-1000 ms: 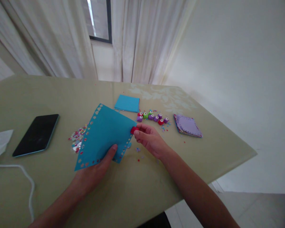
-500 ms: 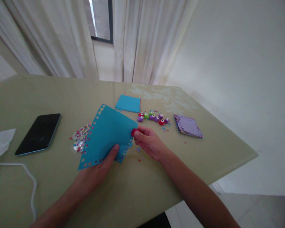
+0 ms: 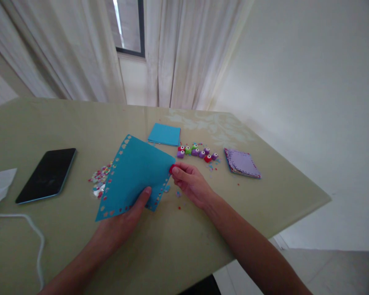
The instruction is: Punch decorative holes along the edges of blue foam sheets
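My left hand (image 3: pixel 127 219) grips a blue sheet of paper (image 3: pixel 138 166) from below, thumb on top and fingers hidden underneath. Small shaped holes run along the sheet's left, lower and right edges. At its right corner, my right hand (image 3: pixel 192 182) pinches a small red craft punch (image 3: pixel 172 169), which sits on the paper's edge. Behind the hands, several red, green and purple punches (image 3: pixel 198 152) stand in a cluster on the table. Colourful punched-out bits (image 3: pixel 100 180) lie in a heap left of the sheet, partly hidden by it.
A stack of blue paper (image 3: pixel 164 134) lies farther back. Purple punched sheets (image 3: pixel 243 163) are piled at the right. To the left are a black tablet (image 3: pixel 47 174), a white paper (image 3: pixel 0 186) and a white cable (image 3: pixel 38 237). The table's edge (image 3: pixel 298 221) slants along the right.
The view has shifted slightly, with the blue sheet and both hands appearing a little farther left. My right hand still holds the red punch at the sheet's right corner.
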### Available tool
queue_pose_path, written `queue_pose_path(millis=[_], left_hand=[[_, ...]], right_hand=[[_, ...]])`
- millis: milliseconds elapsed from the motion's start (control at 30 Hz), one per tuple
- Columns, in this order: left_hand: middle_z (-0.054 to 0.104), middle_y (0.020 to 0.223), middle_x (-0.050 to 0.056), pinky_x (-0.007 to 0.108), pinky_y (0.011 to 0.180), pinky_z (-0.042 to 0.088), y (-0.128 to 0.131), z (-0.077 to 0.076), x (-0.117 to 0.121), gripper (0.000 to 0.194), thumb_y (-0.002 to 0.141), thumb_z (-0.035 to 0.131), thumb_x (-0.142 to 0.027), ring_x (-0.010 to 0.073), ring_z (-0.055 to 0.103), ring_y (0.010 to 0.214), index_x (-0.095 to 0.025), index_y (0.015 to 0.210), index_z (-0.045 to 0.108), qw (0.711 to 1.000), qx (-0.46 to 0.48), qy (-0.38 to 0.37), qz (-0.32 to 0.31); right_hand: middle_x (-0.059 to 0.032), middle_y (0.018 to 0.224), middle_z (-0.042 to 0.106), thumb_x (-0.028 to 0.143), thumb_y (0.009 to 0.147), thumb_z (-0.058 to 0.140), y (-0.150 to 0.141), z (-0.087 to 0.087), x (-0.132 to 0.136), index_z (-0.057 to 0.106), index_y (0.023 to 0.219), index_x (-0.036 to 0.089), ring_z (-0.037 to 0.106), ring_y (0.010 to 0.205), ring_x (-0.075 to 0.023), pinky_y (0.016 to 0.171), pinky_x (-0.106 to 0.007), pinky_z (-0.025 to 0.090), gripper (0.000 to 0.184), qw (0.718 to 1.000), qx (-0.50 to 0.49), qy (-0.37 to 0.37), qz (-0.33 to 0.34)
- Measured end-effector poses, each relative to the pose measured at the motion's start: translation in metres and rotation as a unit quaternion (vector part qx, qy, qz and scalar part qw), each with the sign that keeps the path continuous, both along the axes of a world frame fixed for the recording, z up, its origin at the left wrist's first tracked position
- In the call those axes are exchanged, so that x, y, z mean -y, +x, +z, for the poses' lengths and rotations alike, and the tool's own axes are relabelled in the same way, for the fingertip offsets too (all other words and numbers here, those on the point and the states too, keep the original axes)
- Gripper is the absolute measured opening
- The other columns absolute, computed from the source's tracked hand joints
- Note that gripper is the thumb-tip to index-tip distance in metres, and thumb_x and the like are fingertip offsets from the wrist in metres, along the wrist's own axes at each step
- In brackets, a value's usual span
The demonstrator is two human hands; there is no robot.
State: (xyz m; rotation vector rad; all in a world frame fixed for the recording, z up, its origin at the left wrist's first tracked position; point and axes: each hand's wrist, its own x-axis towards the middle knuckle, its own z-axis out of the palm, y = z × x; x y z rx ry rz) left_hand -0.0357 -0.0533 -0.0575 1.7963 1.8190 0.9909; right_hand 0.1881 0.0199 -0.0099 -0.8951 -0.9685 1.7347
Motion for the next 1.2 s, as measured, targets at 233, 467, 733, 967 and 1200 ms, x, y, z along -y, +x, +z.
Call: queue_pose_path(millis=[233,467,733,967,1200], left_hand=[[0.069,0.143,0.011,0.056,0.132,0.022,0.022,0.036,-0.008,0.059,0.085,0.064,-0.059,0.0365,0.047,0.150,-0.026,0.133,0.066,0.985,0.107,-0.024,0.132],[0.063,0.153,0.007,0.049,0.133,0.022,0.019,0.030,-0.008,0.065,0.085,0.065,-0.063,0.0331,0.041,0.155,-0.028,0.140,0.063,0.980,0.124,-0.026,0.152],[0.060,0.157,0.006,0.047,0.134,0.020,0.021,0.042,-0.007,0.070,0.086,0.069,-0.061,0.0317,0.036,0.158,-0.028,0.147,0.059,0.972,0.163,-0.068,0.158],[0.062,0.155,0.007,0.050,0.133,0.024,0.023,0.052,-0.005,0.067,0.090,0.066,-0.057,0.0314,0.038,0.157,-0.027,0.149,0.058,0.966,0.180,-0.097,0.157],[0.070,0.144,0.006,0.057,0.128,0.035,0.017,0.044,-0.007,0.058,0.087,0.070,-0.056,0.0354,0.054,0.146,-0.030,0.138,0.067,0.975,0.173,-0.081,0.118]], right_hand=[[-0.0037,0.092,0.074,0.026,0.080,0.080,0.024,-0.006,-0.015,0.079,0.106,0.020,0.061,0.076,-0.0163,0.073,-0.031,0.047,0.027,0.913,0.331,0.234,-0.047],[-0.0100,0.118,0.075,0.023,0.090,0.067,0.027,-0.021,-0.022,0.073,0.130,0.020,0.068,0.087,-0.0191,0.083,-0.036,0.055,0.040,0.827,0.461,0.320,-0.033],[-0.0166,0.144,0.063,0.012,0.092,0.061,0.039,-0.025,-0.043,0.058,0.149,0.015,0.055,0.133,-0.0302,0.119,-0.047,0.039,0.057,0.695,0.591,0.403,-0.074],[-0.0145,0.123,0.063,0.011,0.089,0.065,0.042,-0.025,-0.035,0.072,0.120,0.015,0.064,0.109,-0.0246,0.101,-0.037,0.050,0.031,0.698,0.620,0.348,-0.080],[-0.0086,0.108,0.071,0.021,0.085,0.073,0.046,-0.012,-0.034,0.073,0.109,0.018,0.062,0.088,-0.0207,0.083,-0.035,0.049,0.024,0.788,0.530,0.291,-0.120]])
